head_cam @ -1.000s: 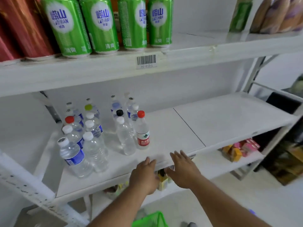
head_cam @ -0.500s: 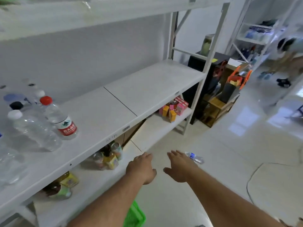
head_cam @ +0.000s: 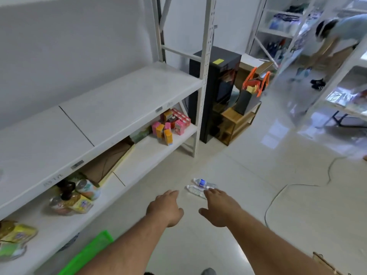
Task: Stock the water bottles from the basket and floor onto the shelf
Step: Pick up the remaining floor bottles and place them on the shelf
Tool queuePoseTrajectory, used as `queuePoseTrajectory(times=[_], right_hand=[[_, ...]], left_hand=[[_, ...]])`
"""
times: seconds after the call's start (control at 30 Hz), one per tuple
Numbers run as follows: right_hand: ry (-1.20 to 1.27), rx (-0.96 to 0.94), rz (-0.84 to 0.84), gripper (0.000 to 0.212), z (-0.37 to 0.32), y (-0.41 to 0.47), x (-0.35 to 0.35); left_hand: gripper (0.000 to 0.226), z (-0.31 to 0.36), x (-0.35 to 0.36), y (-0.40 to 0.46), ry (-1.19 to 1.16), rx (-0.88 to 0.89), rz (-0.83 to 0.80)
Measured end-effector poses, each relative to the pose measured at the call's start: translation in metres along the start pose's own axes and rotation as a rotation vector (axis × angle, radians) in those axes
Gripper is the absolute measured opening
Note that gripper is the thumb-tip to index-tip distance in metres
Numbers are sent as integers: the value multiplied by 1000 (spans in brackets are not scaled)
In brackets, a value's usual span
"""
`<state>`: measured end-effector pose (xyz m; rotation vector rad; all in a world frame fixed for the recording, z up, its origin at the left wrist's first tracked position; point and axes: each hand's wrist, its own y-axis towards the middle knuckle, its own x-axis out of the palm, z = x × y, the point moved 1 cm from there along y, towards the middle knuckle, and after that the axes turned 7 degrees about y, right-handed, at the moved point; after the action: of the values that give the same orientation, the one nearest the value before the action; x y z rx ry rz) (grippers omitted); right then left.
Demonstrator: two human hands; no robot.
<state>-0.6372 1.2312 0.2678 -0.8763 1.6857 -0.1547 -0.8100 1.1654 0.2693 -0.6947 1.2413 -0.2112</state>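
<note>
- While both arms reach forward over the floor, the left hand (head_cam: 165, 208) and the right hand (head_cam: 218, 208) are empty, with fingers loosely spread and palms down.
- At 12 o'clock from the right hand, just beyond its fingertips, two water bottles lie on their sides on the pale floor tiles (head_cam: 228, 169): a clear bottle (head_cam: 195, 191) nearer, and a blue-label bottle (head_cam: 203, 183) touching or just beside it.
- I judge that these small plastic bottles are light if empty and moderately heavy if full; their thin walls give a little, and the round smooth bodies can roll on glossy tile. Holding around the middle of the body, one bottle per hand, seems safest.
- At 7 o'clock from the left hand, a corner of the green basket (head_cam: 87, 253) shows; its contents are hidden.
- At 10 o'clock, the white shelf (head_cam: 111, 108) is bare in its visible part; the lower shelf (head_cam: 143, 157) under it holds cans, jars and small colored cartons.
</note>
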Motion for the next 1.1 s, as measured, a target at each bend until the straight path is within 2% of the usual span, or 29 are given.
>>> queuePoseTrajectory(times=[0.3, 0.53, 0.67, 0.8, 1.1], right_hand=[[42, 25, -33, 63, 58, 52, -37], [-54, 39, -76, 63, 82, 136, -89], [-153, 25, -116, 69, 89, 190, -124], [-190, 8, -141, 71, 87, 233, -150], [-209, -56, -190, 70, 86, 278, -203]], left_hand=[[73, 35, -20, 59, -37, -57, -20], [72, 49, -42, 156, -137, -92, -17], [71, 62, -60, 213, -231, -80, 6], [70, 67, -83, 249, -228, -96, -5], [72, 73, -134, 284, -278, -179, 10]])
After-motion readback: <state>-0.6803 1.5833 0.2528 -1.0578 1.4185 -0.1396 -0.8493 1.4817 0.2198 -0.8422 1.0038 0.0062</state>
